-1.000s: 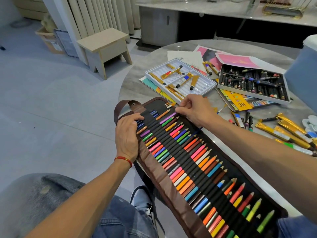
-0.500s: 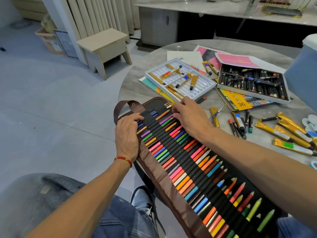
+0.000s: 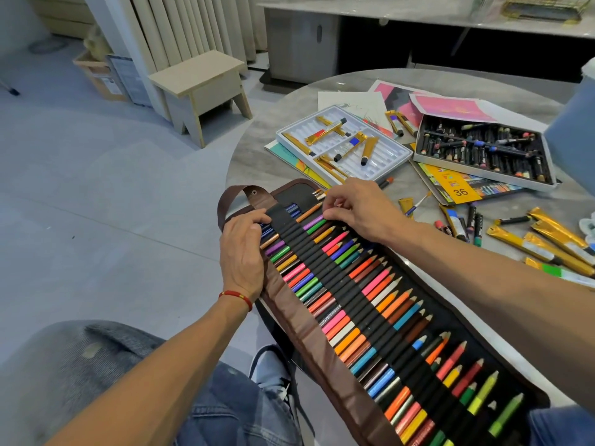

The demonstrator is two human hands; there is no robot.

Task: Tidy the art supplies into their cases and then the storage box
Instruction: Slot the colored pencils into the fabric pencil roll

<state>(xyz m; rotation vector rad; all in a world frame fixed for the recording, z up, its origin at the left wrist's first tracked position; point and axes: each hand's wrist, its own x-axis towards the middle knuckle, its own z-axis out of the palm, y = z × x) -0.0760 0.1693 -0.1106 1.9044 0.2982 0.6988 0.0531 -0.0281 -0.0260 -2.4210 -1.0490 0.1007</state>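
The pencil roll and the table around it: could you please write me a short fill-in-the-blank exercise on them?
1. The number printed on the yellow label is ____.
2. The cord on the left wrist is ____ in colour.
3. The gold paint tubes lie in a ____ plastic tray.
4. Both hands, left hand and right hand, rest on the pencil ____.

Missing words: 36; red; white; roll

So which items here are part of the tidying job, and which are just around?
Part of the job:
pencil roll, under left hand and right hand
paint tube tray
crayon box
loose paint tubes
loose markers

Just around:
wooden stool
cardboard box on the floor
grey cabinet
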